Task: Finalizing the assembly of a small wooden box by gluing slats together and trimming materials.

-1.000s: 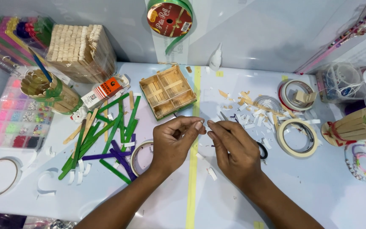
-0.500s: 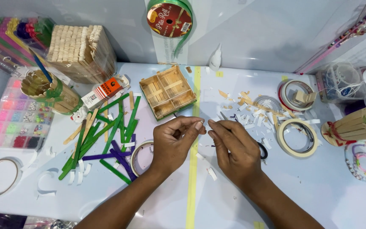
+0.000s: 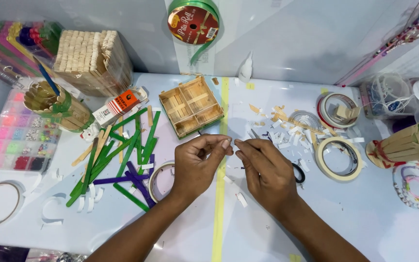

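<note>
Both hands meet fingertip to fingertip above the tabletop (image 3: 364, 223). The left hand (image 3: 197, 167) and right hand (image 3: 267, 170) each have a grip pressed together, pinching something too small to tell, just before the stick box (image 3: 192, 104).

Whatever the left hand (image 3: 197, 165) and right hand (image 3: 267, 172) pinch between their fingertips is too small to tell. The right hand hides most of the black-handled scissors (image 3: 298, 173). At nine o'clock the bead box (image 3: 15, 140) is cut by the edge; at three o'clock, the bracelets (image 3: 415, 187) too.
</note>
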